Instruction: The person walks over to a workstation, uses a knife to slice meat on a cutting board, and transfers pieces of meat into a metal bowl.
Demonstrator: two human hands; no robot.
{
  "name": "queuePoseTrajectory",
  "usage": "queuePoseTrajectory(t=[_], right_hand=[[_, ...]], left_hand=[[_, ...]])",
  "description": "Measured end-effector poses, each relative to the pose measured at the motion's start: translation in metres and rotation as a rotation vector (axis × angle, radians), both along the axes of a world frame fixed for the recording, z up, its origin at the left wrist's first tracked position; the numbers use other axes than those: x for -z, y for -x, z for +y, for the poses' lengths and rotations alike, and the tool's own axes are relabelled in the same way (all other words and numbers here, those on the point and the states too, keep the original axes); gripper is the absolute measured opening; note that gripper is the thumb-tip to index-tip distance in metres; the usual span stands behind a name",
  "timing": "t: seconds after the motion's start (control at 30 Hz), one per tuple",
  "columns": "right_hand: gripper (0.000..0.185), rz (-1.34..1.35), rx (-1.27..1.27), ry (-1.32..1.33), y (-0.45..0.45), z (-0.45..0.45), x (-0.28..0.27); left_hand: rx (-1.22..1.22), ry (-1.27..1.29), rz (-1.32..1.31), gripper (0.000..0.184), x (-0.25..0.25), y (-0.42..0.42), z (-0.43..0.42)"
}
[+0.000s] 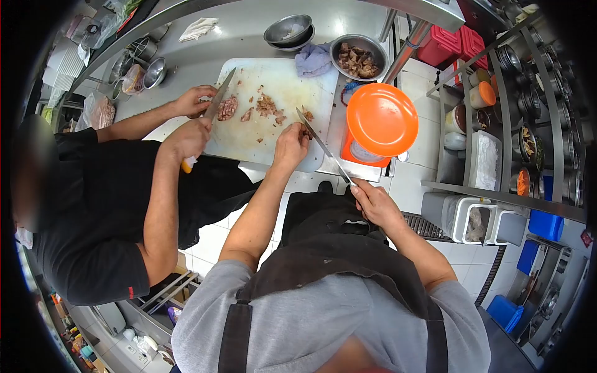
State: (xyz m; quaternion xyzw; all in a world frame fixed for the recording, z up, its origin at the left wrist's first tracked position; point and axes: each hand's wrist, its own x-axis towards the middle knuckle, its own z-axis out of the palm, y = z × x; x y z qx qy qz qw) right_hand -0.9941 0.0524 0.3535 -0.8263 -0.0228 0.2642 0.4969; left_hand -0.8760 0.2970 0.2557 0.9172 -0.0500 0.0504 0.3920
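Note:
My right hand (376, 204) is closed around the handle of a long knife (324, 148), whose blade slants up and left over the right edge of the white cutting board (230, 146). Beside the blade, my left hand (291, 146) has its fingers curled down on a small brown piece of meat, mostly hidden by the fingers. Just past the blade tip lie brown meat bits (308, 115). Chopped meat (267, 107) is scattered mid-board. At the board's left side, a co-worker's hands (189, 133) hold another knife (221, 96) beside a reddish sliced piece of meat (227, 108).
A steel bowl of meat chunks (359, 59) and a bluish cloth (314, 60) sit behind the board. On the right, an orange plate (382, 119) rests on an orange scale (360, 154). Stacked steel bowls (288, 31) stand farther back. A metal post (407, 51) rises nearby.

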Motion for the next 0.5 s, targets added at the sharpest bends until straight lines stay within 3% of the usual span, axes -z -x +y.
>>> queuePoseTrajectory(t=[0.03,0.2,0.3,0.37,0.5], right_hand=[[0.039,0.010,-0.005,0.017,0.000,0.000,-0.001],[0.038,0.112,-0.029,0.053,-0.007,0.002,-0.007],[0.036,0.042,-0.030,0.115,-0.017,0.009,0.008],[0.035,-0.172,-0.078,0.151,-0.033,0.024,0.015],[0.033,-0.126,-0.077,0.142,-0.021,0.012,0.011]], left_hand=[[0.029,-0.019,-0.093,0.019,0.004,-0.001,0.000],[0.021,-0.050,-0.070,0.016,0.011,-0.003,0.001],[0.010,-0.032,-0.023,0.016,0.011,-0.006,0.002],[0.002,-0.033,0.029,0.016,0.009,-0.006,-0.004],[-0.098,-0.056,-0.025,0.014,0.013,-0.011,-0.002]])
